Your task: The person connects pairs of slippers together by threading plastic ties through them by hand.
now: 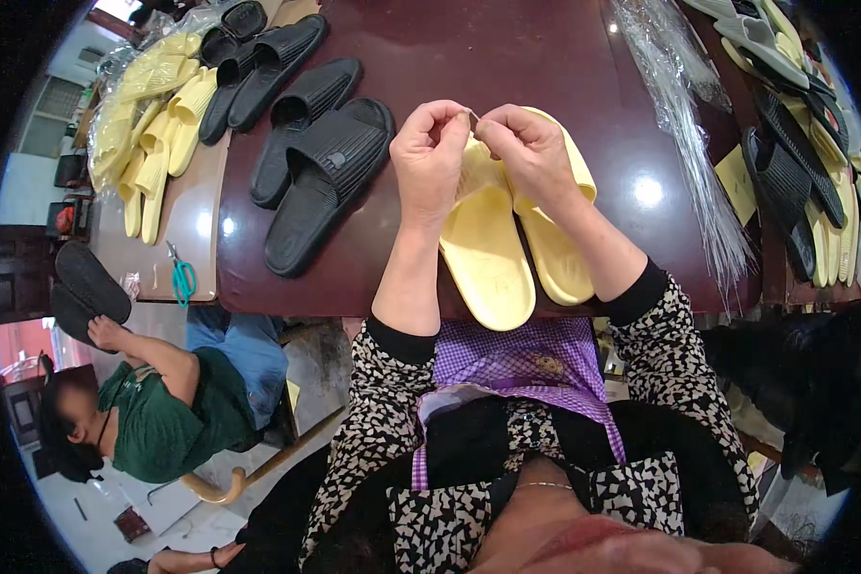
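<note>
My left hand [429,158] and my right hand [531,158] meet above the far end of a pair of yellow slide sandals. Both are closed, thumbs against fingers, and a thin pale strand [470,113] shows between their fingertips. The left yellow slide [489,263] and the right yellow slide [557,256] lie side by side, soles down, heels toward me. My hands and right forearm hide part of their straps. To the left of my left hand lies a pair of black ribbed slides [330,206].
Long clear plastic strands [684,124] lie in a bundle to the right. Black and yellow slides [780,191] crowd the far right. Yellow slides [153,143], some in clear bags, lie left near teal-handled scissors [183,279]. A co-worker in green [167,411] holds a black slide [86,292].
</note>
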Tool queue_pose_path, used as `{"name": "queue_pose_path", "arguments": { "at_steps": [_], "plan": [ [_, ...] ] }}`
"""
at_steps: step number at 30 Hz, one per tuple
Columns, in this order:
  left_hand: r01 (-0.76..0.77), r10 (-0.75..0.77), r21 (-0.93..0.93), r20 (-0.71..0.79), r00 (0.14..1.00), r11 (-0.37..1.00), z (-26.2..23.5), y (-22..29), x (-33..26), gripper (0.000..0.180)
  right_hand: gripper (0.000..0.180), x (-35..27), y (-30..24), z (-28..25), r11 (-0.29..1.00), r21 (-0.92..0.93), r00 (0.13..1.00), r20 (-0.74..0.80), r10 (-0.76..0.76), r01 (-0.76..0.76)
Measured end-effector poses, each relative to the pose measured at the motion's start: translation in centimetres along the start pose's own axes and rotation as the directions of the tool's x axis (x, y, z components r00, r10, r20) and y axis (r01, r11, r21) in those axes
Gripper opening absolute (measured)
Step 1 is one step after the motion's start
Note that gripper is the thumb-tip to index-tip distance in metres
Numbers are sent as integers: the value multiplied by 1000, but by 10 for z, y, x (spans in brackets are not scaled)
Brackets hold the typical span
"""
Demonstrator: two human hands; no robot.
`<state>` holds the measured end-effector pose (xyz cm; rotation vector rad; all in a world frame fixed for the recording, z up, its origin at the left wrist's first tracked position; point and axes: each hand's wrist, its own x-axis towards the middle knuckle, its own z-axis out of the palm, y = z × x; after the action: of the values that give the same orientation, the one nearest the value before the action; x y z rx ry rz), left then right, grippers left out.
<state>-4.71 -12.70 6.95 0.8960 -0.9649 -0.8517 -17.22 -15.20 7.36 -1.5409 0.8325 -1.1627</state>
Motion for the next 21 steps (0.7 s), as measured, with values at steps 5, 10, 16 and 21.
{"name": "queue_pose_path", "arguments": {
  "at_steps": [5,10,16,21],
  "plan": [
    [59,-59,2,-7,998,998,0,2,-1,4,11,0,0,-1,1000,-9,1000,8,14,-14],
    [65,-65,10,-2,998,998,-2,1,0,4,12,0,1,-1,999,-16,999,19,37,-37],
    [95,-95,-53,0,995,994,-1,2,1,5,12,0,0,-2,998,-18,998,23,58,-57],
    [127,-126,-94,19,992,987,-3,1,1,5,12,0,-2,-2,997,-42,998,23,59,-58]
  ]
}}
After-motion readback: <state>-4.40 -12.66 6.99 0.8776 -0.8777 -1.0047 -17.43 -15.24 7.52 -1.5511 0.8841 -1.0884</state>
